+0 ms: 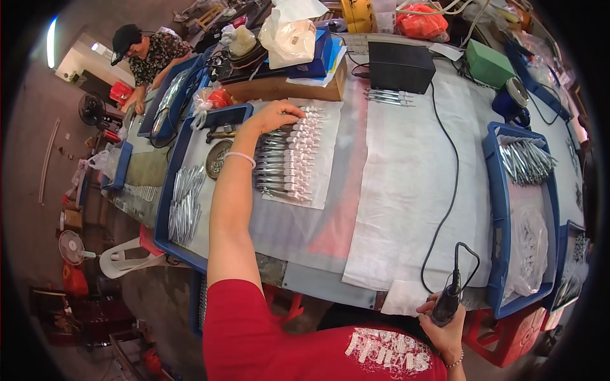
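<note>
Resting at the top end of a row of sticks (pixel 296 159), near the upper middle of the head view, is the left hand (pixel 277 117), fingers bent; I cannot tell if it grips one. At the lower right, the right hand (pixel 448 333) holds a black tool (pixel 447 305) with a cord (pixel 455 184). Blue trays (pixel 499 254) sit on both sides.

Red short-slv tee (pixel 286 343), bottom ctr of frame, w/ jagged whitish print (pixel 387 349). I see a pale band (pixel 243 156) behind bare L hand (pixel 277 117), upper ctr-left; thin beaded bracelet (pixel 455 362) by bare R hand (pixel 447 331), lower rt.
</note>
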A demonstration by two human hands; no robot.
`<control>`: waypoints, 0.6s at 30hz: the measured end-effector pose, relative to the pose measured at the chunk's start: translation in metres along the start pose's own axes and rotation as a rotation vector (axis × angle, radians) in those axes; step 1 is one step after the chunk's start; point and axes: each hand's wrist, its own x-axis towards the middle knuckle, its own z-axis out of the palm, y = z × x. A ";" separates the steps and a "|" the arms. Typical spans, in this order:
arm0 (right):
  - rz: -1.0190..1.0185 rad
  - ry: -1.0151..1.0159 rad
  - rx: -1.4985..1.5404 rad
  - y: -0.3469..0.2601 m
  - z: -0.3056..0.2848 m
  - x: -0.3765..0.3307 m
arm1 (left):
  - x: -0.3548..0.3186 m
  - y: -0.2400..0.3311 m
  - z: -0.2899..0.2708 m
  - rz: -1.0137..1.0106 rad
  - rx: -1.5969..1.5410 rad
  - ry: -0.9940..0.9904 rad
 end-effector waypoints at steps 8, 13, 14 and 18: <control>-0.140 0.082 -0.067 0.024 0.001 -0.001 | -0.026 0.005 0.018 0.062 0.027 0.247; -0.056 0.134 0.028 0.019 0.003 -0.006 | -0.085 0.148 0.072 0.406 0.073 0.131; -0.043 0.150 0.045 0.023 0.003 -0.005 | -0.100 0.167 0.101 0.433 0.020 0.095; -0.038 0.113 -0.043 0.036 0.005 -0.004 | -0.178 0.234 0.195 0.548 0.122 -0.035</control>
